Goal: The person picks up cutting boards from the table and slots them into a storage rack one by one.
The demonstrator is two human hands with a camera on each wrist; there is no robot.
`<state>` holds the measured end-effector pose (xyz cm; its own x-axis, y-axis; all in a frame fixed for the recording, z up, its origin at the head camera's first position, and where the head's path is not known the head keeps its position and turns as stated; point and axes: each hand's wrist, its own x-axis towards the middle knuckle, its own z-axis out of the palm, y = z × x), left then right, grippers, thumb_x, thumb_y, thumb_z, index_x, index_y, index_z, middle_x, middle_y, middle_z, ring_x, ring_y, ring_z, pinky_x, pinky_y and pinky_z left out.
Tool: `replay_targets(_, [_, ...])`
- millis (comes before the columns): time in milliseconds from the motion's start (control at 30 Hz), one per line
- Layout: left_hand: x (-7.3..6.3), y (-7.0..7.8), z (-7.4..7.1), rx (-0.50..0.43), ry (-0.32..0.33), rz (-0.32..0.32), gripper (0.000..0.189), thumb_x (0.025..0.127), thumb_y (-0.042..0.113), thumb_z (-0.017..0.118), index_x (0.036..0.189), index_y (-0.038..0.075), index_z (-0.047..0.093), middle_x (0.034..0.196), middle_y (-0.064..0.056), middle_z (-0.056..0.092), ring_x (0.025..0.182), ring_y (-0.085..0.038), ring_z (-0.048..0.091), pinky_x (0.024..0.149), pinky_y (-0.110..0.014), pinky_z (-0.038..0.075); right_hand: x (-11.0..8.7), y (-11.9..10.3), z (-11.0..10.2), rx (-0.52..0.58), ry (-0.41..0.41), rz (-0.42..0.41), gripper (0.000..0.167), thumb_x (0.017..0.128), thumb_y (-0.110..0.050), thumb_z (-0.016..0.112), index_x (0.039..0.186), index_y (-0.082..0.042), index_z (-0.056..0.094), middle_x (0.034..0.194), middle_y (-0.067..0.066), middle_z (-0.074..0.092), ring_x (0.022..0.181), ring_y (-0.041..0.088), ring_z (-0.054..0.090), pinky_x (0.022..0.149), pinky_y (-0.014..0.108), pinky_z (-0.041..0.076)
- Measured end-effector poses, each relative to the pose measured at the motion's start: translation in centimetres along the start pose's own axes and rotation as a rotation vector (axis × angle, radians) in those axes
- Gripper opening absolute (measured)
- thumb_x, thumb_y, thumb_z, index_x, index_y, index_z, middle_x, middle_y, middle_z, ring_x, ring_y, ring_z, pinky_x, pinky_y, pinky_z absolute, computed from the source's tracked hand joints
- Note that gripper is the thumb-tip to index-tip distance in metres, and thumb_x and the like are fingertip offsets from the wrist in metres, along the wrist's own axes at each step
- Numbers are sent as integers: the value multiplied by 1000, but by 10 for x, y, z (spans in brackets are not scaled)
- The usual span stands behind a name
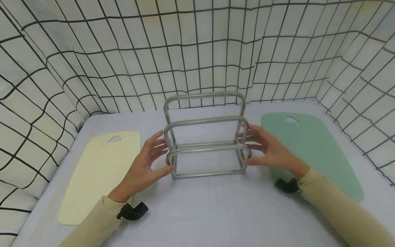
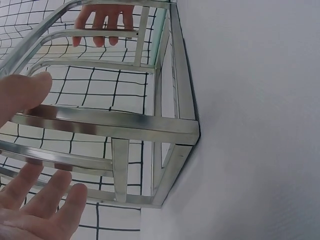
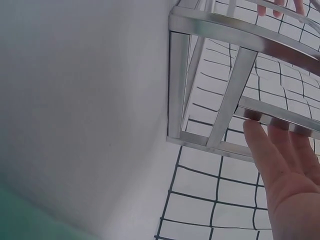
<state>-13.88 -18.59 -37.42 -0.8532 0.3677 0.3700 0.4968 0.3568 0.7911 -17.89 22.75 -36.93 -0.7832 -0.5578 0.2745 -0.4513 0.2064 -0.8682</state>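
A silvery metal rack point(image 1: 206, 175) with three rounded hoops, rising in height toward the back, stands on the table. My left hand point(image 1: 145, 168) is at its left end, thumb by the front hoop and fingers spread beside the middle one. In the left wrist view, loosely extended fingers point(image 2: 70, 210) lie close to the bars; contact is hard to tell. My right hand point(image 1: 268, 149) is at the opposite end, thumb by the front hoop, fingers reaching behind the middle hoop. The right wrist view shows its fingertips point(image 3: 252, 132) at a bar, fairly straight.
A cream cutting board point(image 1: 102, 171) lies flat on the left, partly under the left forearm. On the right lies a green cutting board point(image 1: 311, 147), partly beneath the right arm. White cloth walls with a black grid point(image 1: 197, 55) enclose the back and sides of the white table point(image 1: 203, 212).
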Motion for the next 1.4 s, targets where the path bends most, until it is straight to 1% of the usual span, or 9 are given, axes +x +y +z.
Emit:
replay_targets(200, [-1,1,3,-20,-7,12,106,81,-5,82,164,23,23,148,-23,49,138,-27,58,112,-13,44,0,-1,2,5,-11,51,105,75,0,89,161,-9,29,144,21,57,133,14,59,108,21,52])
replay_targets(400, [-1,-1,6,-80,-17,-4,104,82,-9,80,164,21,23,151,-21,46,140,-38,52,114,-15,44,-1,0,3,1,-12,54,103,75,1,89,160,-17,32,143,21,58,133,20,59,109,20,51])
replay_targets(600, [-2,-3,7,-120,-37,-7,92,85,-9,77,161,11,29,155,-22,43,142,-18,52,116,-16,43,-1,3,5,5,-39,58,98,78,-1,88,159,-15,34,143,23,58,133,8,58,109,17,49])
replay_targets(800, [-2,-4,6,-148,-47,0,87,86,-8,75,159,12,33,153,-23,45,143,-12,50,117,-16,41,-1,6,4,5,-48,65,98,78,-3,88,158,-14,34,144,20,57,132,8,59,108,17,50])
replay_targets(933, [-2,-6,6,-170,-56,25,82,88,-10,73,157,2,32,150,-9,49,142,-10,51,118,-18,41,-1,5,4,4,-50,85,96,78,-3,89,157,-8,35,145,19,55,132,12,59,108,17,50])
replay_targets(1033, [-1,-8,6,-184,-64,40,79,88,-11,72,155,-3,30,147,3,50,140,-11,51,119,-18,41,-2,5,4,11,-51,86,96,78,-3,89,157,-10,35,144,20,56,133,16,59,109,17,49])
replay_targets(1233, [-1,-9,6,-186,-64,24,81,88,-10,73,156,-2,30,146,11,49,140,-8,50,117,-15,42,-2,5,4,11,-62,83,98,80,-4,87,159,-21,34,144,22,57,136,19,57,111,20,47])
replay_targets(1300, [-2,-9,6,-193,-62,18,81,88,-10,73,156,-1,29,147,8,49,140,-8,49,116,-14,42,-2,5,3,2,-62,85,97,80,-4,87,159,-22,34,144,21,57,136,18,57,111,22,47])
replay_targets(1400, [-2,-11,7,-215,-61,17,82,89,-11,71,158,2,29,149,-10,48,141,-8,48,115,-14,43,-2,5,3,-3,-57,89,97,80,-4,87,159,-19,34,144,20,58,136,16,57,111,22,47])
